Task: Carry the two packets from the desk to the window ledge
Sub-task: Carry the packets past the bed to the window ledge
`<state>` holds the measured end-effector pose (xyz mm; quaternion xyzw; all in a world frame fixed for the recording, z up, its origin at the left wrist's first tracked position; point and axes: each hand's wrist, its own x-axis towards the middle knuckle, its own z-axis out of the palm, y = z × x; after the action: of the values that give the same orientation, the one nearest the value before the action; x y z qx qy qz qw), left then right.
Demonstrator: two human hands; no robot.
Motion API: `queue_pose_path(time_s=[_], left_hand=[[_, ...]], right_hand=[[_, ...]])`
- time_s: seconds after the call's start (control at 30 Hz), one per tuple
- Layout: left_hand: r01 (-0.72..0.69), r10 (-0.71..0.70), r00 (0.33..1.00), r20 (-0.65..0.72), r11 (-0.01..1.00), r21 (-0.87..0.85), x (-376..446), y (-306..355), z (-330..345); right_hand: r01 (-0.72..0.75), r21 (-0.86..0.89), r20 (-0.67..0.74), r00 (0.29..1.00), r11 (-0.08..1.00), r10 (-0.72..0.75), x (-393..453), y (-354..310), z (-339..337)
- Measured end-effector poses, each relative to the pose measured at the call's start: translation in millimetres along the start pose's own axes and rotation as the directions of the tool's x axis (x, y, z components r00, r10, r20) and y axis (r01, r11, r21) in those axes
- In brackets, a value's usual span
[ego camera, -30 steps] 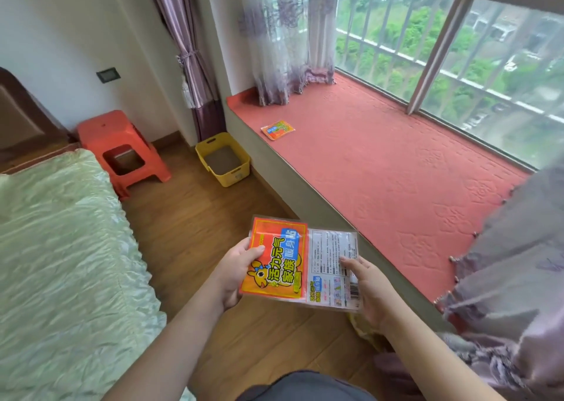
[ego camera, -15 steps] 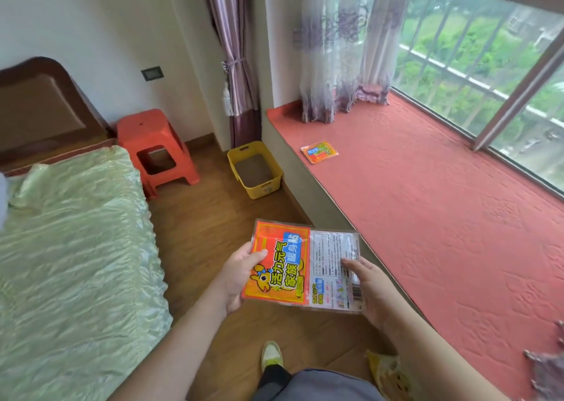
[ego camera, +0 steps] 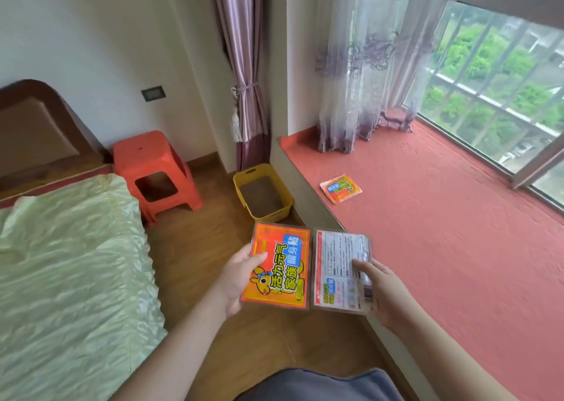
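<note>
I hold two flat packets side by side at chest height above the wooden floor. My left hand (ego camera: 238, 278) grips the orange packet (ego camera: 282, 266), printed face up with a cartoon animal. My right hand (ego camera: 378, 291) grips the second packet (ego camera: 338, 269), which shows its white text side and a barcode. Their inner edges touch. The window ledge (ego camera: 442, 233), covered in red quilted cloth, runs along the right, its front edge just under the right packet. Another small orange packet (ego camera: 340, 188) lies flat on the ledge farther ahead.
A yellow plastic bin (ego camera: 264, 193) stands on the floor against the ledge wall. An orange stool (ego camera: 152, 168) sits left of it, by a bed (ego camera: 67, 272) with a pale green cover. Sheer and purple curtains (ego camera: 360, 80) hang at the ledge's far end.
The view has moved forward and swung left along the ledge; the bin, stool and the packet on the ledge are nearer. Both hands keep the same hold on the two packets.
</note>
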<state>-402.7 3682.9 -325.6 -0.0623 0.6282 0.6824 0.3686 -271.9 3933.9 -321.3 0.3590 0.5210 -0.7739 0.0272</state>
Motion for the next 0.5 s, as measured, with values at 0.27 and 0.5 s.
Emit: queue_pose_path(time_s=[0.27,0.5], left_hand=[[0.025,-0.025,1.0,-0.011,0.999,0.044,89,45,20],[-0.016,0.019,0.999,-0.037,0.996,0.088,163,104,48]], right_hand=[[-0.034,-0.02,0.001,0.999,0.999,0.034,89,-51,-4],[-0.031,0.0,0.032,0.999,1.0,0.031,172,-112,-12]])
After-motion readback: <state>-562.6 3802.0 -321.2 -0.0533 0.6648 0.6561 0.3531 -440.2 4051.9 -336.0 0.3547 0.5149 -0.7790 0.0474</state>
